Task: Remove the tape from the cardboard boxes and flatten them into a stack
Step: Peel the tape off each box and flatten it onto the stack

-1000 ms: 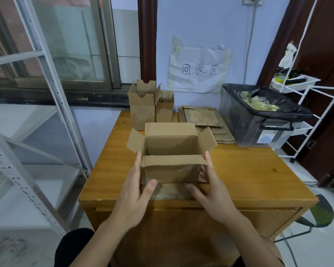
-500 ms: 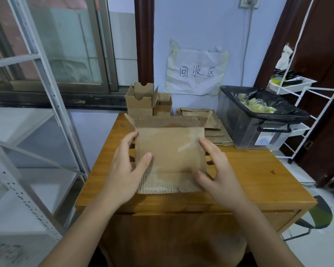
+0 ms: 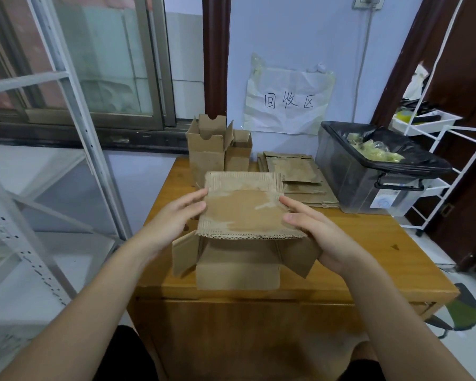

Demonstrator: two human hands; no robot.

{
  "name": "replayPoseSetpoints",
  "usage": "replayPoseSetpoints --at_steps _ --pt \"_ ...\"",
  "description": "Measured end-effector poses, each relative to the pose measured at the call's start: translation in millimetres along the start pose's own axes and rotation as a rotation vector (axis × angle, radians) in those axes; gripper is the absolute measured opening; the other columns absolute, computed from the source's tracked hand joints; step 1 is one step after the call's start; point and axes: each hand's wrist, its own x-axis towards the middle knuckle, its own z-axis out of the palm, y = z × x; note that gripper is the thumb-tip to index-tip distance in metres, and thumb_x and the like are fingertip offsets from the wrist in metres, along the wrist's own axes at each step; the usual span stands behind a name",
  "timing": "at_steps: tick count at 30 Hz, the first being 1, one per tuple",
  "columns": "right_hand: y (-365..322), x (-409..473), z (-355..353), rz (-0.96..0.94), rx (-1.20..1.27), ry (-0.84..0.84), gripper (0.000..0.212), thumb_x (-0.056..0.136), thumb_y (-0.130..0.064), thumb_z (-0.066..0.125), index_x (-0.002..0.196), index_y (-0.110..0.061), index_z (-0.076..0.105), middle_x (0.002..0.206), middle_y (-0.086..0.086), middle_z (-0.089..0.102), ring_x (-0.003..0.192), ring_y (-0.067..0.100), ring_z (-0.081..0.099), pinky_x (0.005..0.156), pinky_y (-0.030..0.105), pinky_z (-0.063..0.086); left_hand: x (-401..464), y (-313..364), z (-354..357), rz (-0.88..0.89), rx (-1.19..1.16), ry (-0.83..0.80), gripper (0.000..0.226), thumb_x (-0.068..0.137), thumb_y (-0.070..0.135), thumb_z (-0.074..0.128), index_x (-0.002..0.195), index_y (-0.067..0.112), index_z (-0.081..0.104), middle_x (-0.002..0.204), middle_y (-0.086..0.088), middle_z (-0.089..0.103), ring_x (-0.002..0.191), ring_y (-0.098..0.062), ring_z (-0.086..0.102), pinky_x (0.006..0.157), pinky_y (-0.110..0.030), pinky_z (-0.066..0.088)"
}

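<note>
Near the front edge of the bench a cardboard box is held up off the wood, its open flaps hanging toward the person, the left hand gripping its left edge and the right hand its right edge, fingers curled around it. Bare wood lies open to its right and front-right. Along the back edge stand two upright boxes, a flattened stack and, at the back right corner, a lined bin.

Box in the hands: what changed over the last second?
The box went from standing on the table, opening up, to tipped over and lifted, its flaps now hanging toward the person. Left hand and right hand kept their grip on its sides. Flattened stack, upright boxes and bin unchanged.
</note>
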Motion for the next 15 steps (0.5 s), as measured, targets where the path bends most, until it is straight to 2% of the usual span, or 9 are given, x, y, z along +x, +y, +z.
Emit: replayPoseSetpoints --at_steps 2,4,5,6,7,9,11,13,15 --pt "8 4 2 0.025 -0.07 0.02 0.074 0.08 -0.04 0.084 0.147 -0.04 0.051 0.143 -0.011 0.052 0.129 0.013 0.056 0.113 0.039 0.044 2 -12 6 -0.01 0.025 0.01 0.048 0.104 0.036 0.057 0.151 0.038 0.048 0.129 0.025 0.055 0.13 -0.008 0.051 0.108 -0.031 0.04" --pt "10 7 4 0.038 -0.186 0.019 0.072 0.088 -0.034 0.079 0.151 -0.037 0.045 0.13 -0.019 0.05 0.111 -0.005 0.059 0.094 0.016 0.049 5 -25 12 -0.006 0.061 0.002 0.053 0.102 0.04 0.062 0.152 0.039 0.047 0.138 0.014 0.055 0.132 -0.011 0.052 0.11 -0.035 0.044" --pt "9 7 3 0.055 -0.282 0.004 0.074 0.089 -0.034 0.077 0.153 -0.036 0.041 0.126 -0.022 0.048 0.101 -0.011 0.06 0.081 0.009 0.048 7 -30 15 -0.005 0.082 -0.002 0.055 0.1 0.043 0.063 0.153 0.039 0.046 0.143 0.01 0.052 0.132 -0.012 0.051 0.109 -0.035 0.045" --pt "9 9 1 0.073 -0.4 -0.013 0.079 0.087 -0.04 0.078 0.155 -0.037 0.037 0.128 -0.021 0.046 0.1 -0.011 0.058 0.077 0.009 0.047 8 -34 17 -0.004 0.1 0.003 0.057 0.099 0.045 0.063 0.153 0.039 0.045 0.147 0.007 0.047 0.133 -0.012 0.049 0.108 -0.034 0.045" --pt "8 11 -1 0.077 -0.523 -0.016 0.084 0.085 -0.048 0.078 0.156 -0.038 0.035 0.134 -0.017 0.042 0.108 -0.006 0.055 0.082 0.013 0.046 10 -37 19 0.003 0.118 0.022 0.058 0.099 0.045 0.064 0.153 0.038 0.045 0.149 0.006 0.042 0.135 -0.014 0.046 0.11 -0.036 0.044" --pt "6 16 -6 0.022 -0.723 0.063 0.088 0.08 -0.062 0.074 0.156 -0.037 0.036 0.15 -0.012 0.032 0.133 0.009 0.042 0.104 0.029 0.044 12 -40 20 0.054 0.17 0.074 0.06 0.096 0.046 0.067 0.152 0.035 0.047 0.153 0.008 0.033 0.143 -0.013 0.036 0.119 -0.041 0.037" --pt "4 25 -7 -0.083 -0.817 0.159 0.085 0.084 -0.066 0.068 0.156 -0.033 0.039 0.163 -0.01 0.023 0.148 0.015 0.029 0.119 0.041 0.034 13 -39 21 0.105 0.215 0.083 0.065 0.092 0.049 0.069 0.152 0.034 0.047 0.161 0.013 0.026 0.147 -0.008 0.027 0.121 -0.038 0.03" --pt "0 32 -2 -0.158 -0.92 0.147 0.082 0.09 -0.065 0.062 0.158 -0.03 0.035 0.169 -0.011 0.015 0.154 0.013 0.016 0.124 0.039 0.022 14 -38 25 0.126 0.223 0.037 0.071 0.092 0.052 0.066 0.156 0.034 0.042 0.167 0.018 0.022 0.15 -0.003 0.023 0.121 -0.035 0.027" --pt "0 40 4 -0.127 -1.02 0.058 0.082 0.094 -0.066 0.055 0.161 -0.029 0.026 0.171 -0.008 0.007 0.157 0.012 0.002 0.126 0.04 0.012 15 -37 34 0.138 0.208 -0.01 0.072 0.096 0.05 0.063 0.16 0.035 0.034 0.169 0.018 0.019 0.152 -0.001 0.02 0.123 -0.033 0.023"
